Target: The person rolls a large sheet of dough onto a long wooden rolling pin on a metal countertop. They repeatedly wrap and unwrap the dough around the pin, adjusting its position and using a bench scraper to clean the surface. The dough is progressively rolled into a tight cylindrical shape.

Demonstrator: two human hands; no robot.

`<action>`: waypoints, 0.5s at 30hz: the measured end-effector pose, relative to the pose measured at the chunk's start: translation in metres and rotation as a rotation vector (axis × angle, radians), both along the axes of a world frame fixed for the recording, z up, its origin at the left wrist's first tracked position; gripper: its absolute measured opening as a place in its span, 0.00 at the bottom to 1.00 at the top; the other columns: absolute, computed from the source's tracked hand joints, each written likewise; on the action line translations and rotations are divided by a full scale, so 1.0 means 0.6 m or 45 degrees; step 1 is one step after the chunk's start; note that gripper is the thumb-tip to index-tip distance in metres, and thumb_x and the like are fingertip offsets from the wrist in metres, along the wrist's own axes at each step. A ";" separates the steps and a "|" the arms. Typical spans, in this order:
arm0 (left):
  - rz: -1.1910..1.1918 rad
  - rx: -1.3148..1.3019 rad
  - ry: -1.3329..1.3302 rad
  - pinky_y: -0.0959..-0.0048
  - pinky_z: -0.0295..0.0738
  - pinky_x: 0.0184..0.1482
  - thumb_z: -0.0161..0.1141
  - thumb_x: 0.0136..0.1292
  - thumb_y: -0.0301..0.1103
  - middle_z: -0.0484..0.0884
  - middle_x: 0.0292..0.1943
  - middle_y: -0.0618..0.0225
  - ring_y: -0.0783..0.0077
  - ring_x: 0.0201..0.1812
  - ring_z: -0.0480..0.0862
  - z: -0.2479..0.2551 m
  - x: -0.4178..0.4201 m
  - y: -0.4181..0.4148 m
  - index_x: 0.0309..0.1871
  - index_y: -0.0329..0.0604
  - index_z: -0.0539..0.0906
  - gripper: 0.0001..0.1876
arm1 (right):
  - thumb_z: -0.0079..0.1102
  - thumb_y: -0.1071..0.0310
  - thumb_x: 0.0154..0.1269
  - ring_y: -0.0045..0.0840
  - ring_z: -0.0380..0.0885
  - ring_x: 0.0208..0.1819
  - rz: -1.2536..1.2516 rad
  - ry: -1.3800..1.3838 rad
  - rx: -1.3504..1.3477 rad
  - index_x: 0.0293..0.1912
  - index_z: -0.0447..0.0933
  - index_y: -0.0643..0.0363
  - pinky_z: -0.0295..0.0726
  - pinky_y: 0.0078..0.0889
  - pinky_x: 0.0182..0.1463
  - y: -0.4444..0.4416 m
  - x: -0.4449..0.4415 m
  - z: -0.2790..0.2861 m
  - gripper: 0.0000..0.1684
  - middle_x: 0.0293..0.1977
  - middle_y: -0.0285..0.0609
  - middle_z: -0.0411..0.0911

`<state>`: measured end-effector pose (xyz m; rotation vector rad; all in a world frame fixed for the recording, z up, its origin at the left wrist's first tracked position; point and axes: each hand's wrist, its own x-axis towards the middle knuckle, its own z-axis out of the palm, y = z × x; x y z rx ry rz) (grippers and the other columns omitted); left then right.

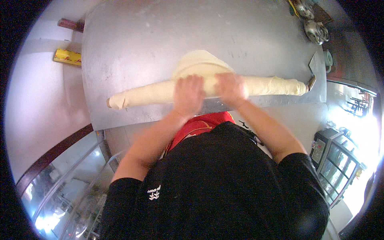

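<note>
A long sheet of pale dough (pixel 144 95) is wound around a wooden rolling pin (pixel 109 103), whose left tip shows bare. The roll lies across a metal worktable (pixel 156 36), near its front edge. My left hand (pixel 189 93) rests over the middle of the roll, fingers bent across its top. Close beside it, my right hand (pixel 230 87) lies on the same roll in a like way. Both are blurred, and my palms are hidden. Beyond them, a rounded flap of dough (pixel 201 58) spreads flat on the metal.
A metal blade (pixel 314 63) with a wooden handle (pixel 312 83) lies by the roll's right end. Shiny metal vessels (pixel 314 31) stand at the far right corner. A yellow box (pixel 67 57) sits beyond the left edge, by the wall. A glass-sided cabinet (pixel 337 165) stands at right.
</note>
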<state>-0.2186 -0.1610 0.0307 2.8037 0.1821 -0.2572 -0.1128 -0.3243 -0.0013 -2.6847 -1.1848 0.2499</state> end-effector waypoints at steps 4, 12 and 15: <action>-0.159 0.084 -0.439 0.53 0.59 0.59 0.50 0.60 0.44 0.70 0.57 0.51 0.54 0.57 0.69 -0.034 -0.004 -0.007 0.60 0.41 0.67 0.27 | 0.47 0.60 0.60 0.41 0.74 0.47 0.115 -0.099 0.421 0.42 0.75 0.54 0.71 0.48 0.50 0.015 -0.012 0.012 0.15 0.41 0.48 0.77; -0.070 0.313 -0.393 0.50 0.58 0.61 0.48 0.61 0.44 0.74 0.54 0.56 0.55 0.57 0.71 -0.025 0.008 0.152 0.57 0.42 0.71 0.23 | 0.40 0.56 0.64 0.40 0.74 0.48 -0.070 -0.181 0.095 0.43 0.78 0.51 0.70 0.47 0.50 -0.077 0.129 0.003 0.18 0.41 0.47 0.77; 0.013 0.232 -0.353 0.49 0.57 0.62 0.47 0.60 0.42 0.75 0.54 0.56 0.57 0.59 0.70 -0.022 0.019 0.151 0.56 0.43 0.72 0.22 | 0.37 0.56 0.66 0.40 0.74 0.47 -0.010 -0.114 0.290 0.40 0.78 0.52 0.71 0.47 0.48 -0.078 0.142 0.010 0.19 0.40 0.47 0.77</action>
